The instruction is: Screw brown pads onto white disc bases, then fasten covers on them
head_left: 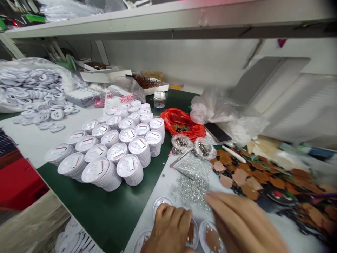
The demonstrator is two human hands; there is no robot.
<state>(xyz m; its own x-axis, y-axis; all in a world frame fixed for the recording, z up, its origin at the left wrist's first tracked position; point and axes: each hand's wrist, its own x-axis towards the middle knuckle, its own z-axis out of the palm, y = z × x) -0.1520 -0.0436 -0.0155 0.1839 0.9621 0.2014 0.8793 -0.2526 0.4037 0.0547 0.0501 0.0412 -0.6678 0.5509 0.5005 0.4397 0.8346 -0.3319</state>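
My left hand [172, 226] rests with fingers together and curled over a round plastic case [195, 233] that has a brown circuit board in it. Beside that hand sit more such cases, one [212, 237] to its right with a brown board and another [161, 203] partly behind the fingers. My right hand [243, 223] is blurred, its fingers pressed together with the tips at the near edge of a heap of tiny silvery metal parts [193, 179]. Anything between those fingertips is hidden. Metal tweezers [181, 157] lie at the far side of the heap.
Stacks of round white cases [129, 165] stand on the green mat [79, 200] at left. Brown circuit boards [244, 175] with black wires spread across the right. Behind are a red bag [181, 123], a phone [218, 132] and a bottle [159, 100]. A shelf [168, 21] overhangs the back.
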